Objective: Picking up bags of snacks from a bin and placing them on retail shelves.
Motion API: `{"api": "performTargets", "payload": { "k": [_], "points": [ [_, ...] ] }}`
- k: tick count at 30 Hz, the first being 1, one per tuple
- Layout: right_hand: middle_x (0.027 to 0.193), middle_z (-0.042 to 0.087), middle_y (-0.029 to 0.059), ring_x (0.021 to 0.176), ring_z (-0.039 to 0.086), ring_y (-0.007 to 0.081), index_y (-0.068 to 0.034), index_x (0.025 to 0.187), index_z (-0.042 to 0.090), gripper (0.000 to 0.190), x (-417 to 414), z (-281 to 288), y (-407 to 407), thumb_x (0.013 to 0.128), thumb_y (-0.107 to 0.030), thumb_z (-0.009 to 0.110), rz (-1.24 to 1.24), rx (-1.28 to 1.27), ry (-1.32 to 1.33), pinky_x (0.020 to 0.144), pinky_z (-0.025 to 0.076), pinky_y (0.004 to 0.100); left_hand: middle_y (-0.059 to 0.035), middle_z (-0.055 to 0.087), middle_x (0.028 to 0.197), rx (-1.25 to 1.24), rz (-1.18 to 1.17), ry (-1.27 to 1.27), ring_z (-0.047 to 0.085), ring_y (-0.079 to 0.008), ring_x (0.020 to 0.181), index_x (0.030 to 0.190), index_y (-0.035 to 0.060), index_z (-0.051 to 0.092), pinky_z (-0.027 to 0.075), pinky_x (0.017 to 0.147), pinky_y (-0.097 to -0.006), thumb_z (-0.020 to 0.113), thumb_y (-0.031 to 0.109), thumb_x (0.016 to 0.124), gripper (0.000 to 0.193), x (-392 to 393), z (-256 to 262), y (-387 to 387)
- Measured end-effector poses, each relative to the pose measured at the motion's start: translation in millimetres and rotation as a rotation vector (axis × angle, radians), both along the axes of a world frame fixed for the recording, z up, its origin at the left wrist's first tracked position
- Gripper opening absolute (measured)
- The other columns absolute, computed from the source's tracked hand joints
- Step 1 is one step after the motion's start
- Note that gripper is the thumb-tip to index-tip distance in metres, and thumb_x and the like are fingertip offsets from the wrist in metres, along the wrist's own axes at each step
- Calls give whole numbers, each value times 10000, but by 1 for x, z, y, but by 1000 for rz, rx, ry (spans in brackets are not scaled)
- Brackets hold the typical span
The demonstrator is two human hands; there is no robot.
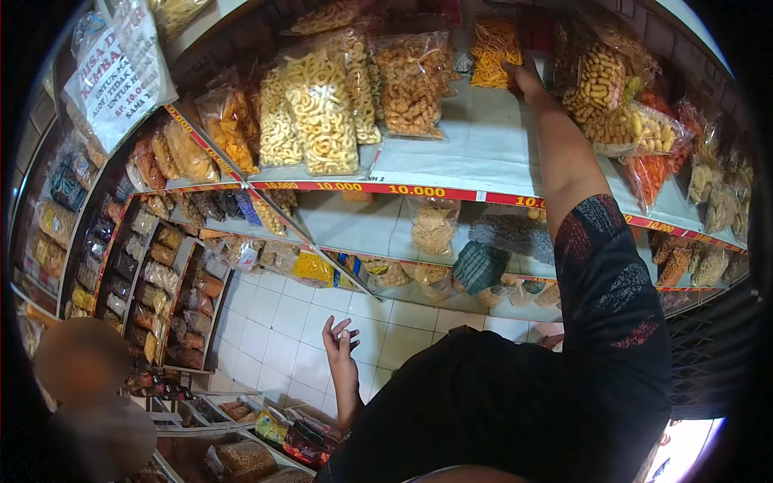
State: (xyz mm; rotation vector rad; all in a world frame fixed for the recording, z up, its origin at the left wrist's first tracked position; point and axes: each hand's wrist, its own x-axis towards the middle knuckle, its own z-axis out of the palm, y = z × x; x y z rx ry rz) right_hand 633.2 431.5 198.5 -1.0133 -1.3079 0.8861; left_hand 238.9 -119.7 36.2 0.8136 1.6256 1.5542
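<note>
My right hand [524,77] reaches to the back of the upper shelf, its fingers at the right edge of a clear bag of orange stick snacks [494,54]; the bag stands upright. My left hand [343,344] hangs over the tiled floor with its fingers apart and slightly curled, holding nothing. Left of the orange bag stand a bag of brown crunchy snacks [412,87] and a tall bag of pale curled snacks [322,111]. Bags of peanuts in shells [634,128] lie to the right of my right forearm.
A red price strip [416,191] edges the upper shelf. On the shelf below are a bag of pale chips [435,226], a grey cloth [510,236] and a green checked cloth [480,265]. More stocked shelves [181,290] stand left. A person [84,368] is at lower left.
</note>
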Motion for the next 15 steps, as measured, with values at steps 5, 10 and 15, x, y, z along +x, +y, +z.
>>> {"api": "performTargets", "payload": {
  "k": [5, 10, 15],
  "points": [
    [1229, 561, 152, 1117, 523, 236, 5, 1265, 499, 544, -16, 31, -43, 849, -298, 679, -252, -193, -20, 946, 420, 380, -126, 513, 1241, 23, -126, 32, 565, -226, 1002, 1400, 83, 297, 462, 853, -360, 474, 280, 965, 509, -10, 2, -6],
    [1456, 353, 199, 1342, 324, 327, -35, 1393, 400, 747, -50, 68, -128, 816, -429, 667, -266, -365, -16, 1076, 281, 417, -125, 513, 1235, -61, -377, 88, 562, -206, 980, 1409, 67, 282, 458, 839, -332, 499, 225, 955, 527, -41, -3, -6],
    [1219, 555, 137, 1117, 528, 222, -12, 1211, 509, 547, -101, 57, -265, 831, -374, 665, -355, 220, -135, 905, 440, 368, -151, 501, 1258, -79, -647, 311, 559, -210, 967, 1425, 28, 253, 454, 858, -322, 548, 228, 935, 606, -73, -19, 12]
  ]
}}
